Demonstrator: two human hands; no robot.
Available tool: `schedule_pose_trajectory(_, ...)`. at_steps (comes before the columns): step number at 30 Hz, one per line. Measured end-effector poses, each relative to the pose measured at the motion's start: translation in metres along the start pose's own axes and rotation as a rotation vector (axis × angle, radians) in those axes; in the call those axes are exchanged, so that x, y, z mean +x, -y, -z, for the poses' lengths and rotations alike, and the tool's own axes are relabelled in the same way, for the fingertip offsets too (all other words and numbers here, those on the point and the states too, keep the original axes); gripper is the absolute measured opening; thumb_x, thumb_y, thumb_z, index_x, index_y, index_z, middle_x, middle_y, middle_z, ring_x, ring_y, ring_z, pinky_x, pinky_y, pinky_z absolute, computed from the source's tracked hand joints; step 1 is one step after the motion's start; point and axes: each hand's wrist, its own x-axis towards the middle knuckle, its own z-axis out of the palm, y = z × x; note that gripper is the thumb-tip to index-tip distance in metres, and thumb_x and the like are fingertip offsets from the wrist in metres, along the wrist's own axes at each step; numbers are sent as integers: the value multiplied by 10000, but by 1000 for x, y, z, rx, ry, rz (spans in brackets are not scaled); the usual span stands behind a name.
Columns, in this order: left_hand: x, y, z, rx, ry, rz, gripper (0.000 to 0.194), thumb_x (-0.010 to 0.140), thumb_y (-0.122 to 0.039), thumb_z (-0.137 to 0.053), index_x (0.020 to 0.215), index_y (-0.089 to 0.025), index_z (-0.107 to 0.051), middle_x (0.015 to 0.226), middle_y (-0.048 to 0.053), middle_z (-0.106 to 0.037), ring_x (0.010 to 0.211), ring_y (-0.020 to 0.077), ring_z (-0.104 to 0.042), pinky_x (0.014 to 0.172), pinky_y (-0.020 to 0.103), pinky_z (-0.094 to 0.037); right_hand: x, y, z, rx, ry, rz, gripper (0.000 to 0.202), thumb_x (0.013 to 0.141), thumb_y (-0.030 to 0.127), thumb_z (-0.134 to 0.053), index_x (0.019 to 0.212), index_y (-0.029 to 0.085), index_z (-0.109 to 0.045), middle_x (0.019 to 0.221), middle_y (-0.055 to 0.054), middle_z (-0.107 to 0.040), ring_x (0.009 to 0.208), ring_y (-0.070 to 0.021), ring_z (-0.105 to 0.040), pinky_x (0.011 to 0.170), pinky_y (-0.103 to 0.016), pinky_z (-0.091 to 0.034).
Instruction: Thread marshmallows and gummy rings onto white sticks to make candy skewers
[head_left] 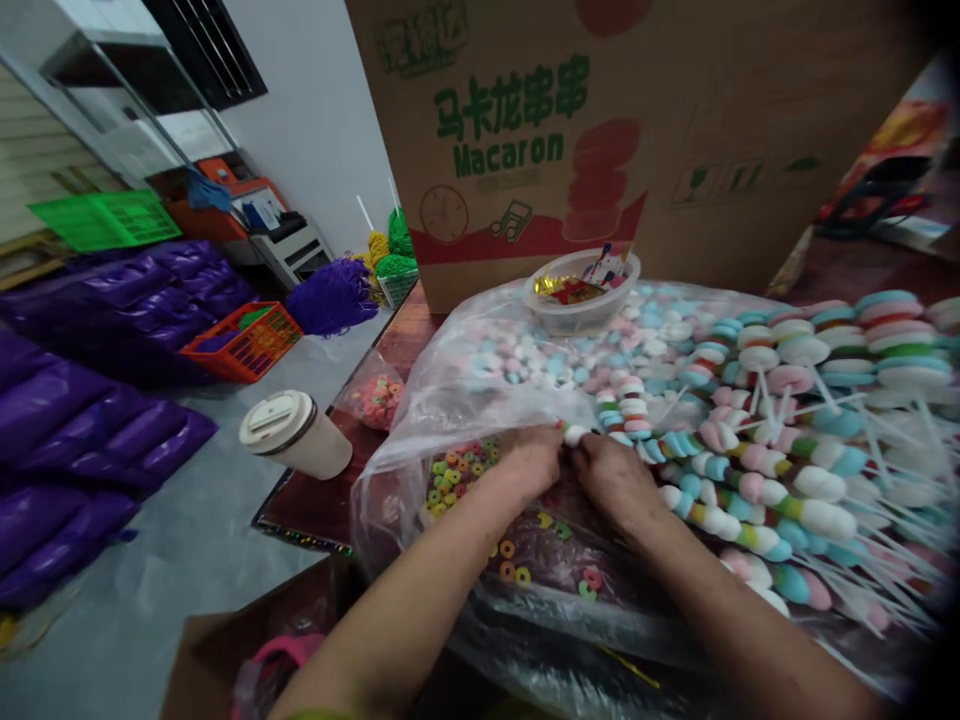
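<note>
My left hand (534,458) and my right hand (613,482) meet over the plastic-covered table, fingers closed in a pinch. Between them shows a short row of candy (574,434), a white marshmallow with a small coloured piece beside it; any stick in it is hidden by my fingers. Left of my left hand lie coloured cereal rings (459,470), with a few loose ones nearer me. Beyond my hands spreads a heap of pink, blue and white marshmallows (517,350). Finished-looking marshmallow skewers (795,480) with white sticks are piled beside my right hand.
A large cardboard box (510,230) stands behind the heap, with a clear plastic bowl (581,315) before it. A lidded cup (319,445) and a bag of pinkish rings (377,400) sit on the left. Purple bundles (82,490) and an orange basket (251,350) lie on the floor.
</note>
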Motion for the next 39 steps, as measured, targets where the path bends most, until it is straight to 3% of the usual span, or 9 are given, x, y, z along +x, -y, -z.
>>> schedule_pose_trajectory(3, -21, 11, 3, -51, -62, -15, 196, 758, -209, -466, 737, -158, -654, 680, 68, -638, 663, 184, -566, 642, 281, -418, -11, 0, 5, 55, 19, 39, 254, 787, 266, -394, 768, 151, -620, 735, -59, -637, 682, -157, -567, 593, -235, -374)
schedule_pose_trajectory(8, -67, 10, 0, -448, -424, 68, 185, 766, -255, -502, 855, -157, -632, 697, 17, -631, 612, 118, -557, 588, 220, -445, -49, 5, 15, 454, 14, 33, 274, 773, 371, -467, 904, 169, -597, 772, -7, -639, 702, -144, -558, 617, -219, -407)
schedule_pose_trajectory(12, -88, -10, -5, -437, -658, -139, 173, 735, -155, -546, 878, -164, -642, 850, 59, -653, 803, 151, -594, 757, 258, -473, -63, 24, 12, 795, 3, -42, 235, 712, 399, -557, 787, 177, -570, 664, 7, -583, 611, -126, -512, 555, -226, -399)
schedule_pose_trajectory(15, -99, -13, -3, -437, -595, -276, 285, 776, -104, -477, 1023, -167, -604, 989, 91, -639, 932, 164, -580, 849, 281, -455, -70, 39, 16, 1151, 161, -201, 263, 675, 429, -602, 744, 189, -516, 530, 60, -490, 396, -57, -358, 381, -190, -283)
schedule_pose_trajectory(18, -109, -10, 2, -528, -449, -266, 315, 795, -119, -459, 1083, -164, -578, 1066, 100, -616, 984, 185, -564, 882, 310, -438, -75, 46, 24, 1394, 350, -333, 303, 642, 438, -641, 724, 197, -478, 454, 103, -411, 320, -14, -200, 328, -166, -160)
schedule_pose_trajectory(22, -112, -9, 6, -931, -238, -36, 325, 736, -225, -592, 1053, -151, -588, 955, 81, -649, 836, 178, -605, 755, 281, -483, -78, 45, 29, 1508, 401, -347, 308, 648, 401, -664, 802, 204, -485, 438, 129, -323, 338, -5, -160, 336, -149, -141)
schedule_pose_trajectory(26, -104, -7, 6, -1294, -157, 206, 267, 644, -268, -685, 857, -116, -630, 744, 46, -654, 654, 125, -591, 622, 227, -473, -80, 39, 27, 1500, 478, -258, 271, 728, 425, -589, 835, 197, -489, 438, 128, -255, 363, -16, -167, 345, -151, -155)
schedule_pose_trajectory(33, -105, -8, 0, -1187, -220, 141, 249, 585, -239, -722, 801, -133, -659, 742, 39, -622, 644, 114, -561, 592, 204, -445, -73, 38, 15, 1300, 183, -275, 347, 570, 413, -716, 718, 175, -511, 543, 68, -486, 424, -33, -380, 374, -155, -286)
schedule_pose_trajectory(39, -98, -5, 6, -1560, -94, 357, 212, 619, -264, -703, 743, -110, -629, 625, 25, -610, 535, 95, -550, 518, 212, -451, -75, 36, 24, 1311, 273, -353, 324, 612, 434, -672, 726, 184, -501, 424, 112, -347, 331, -19, -236, 322, -162, -186)
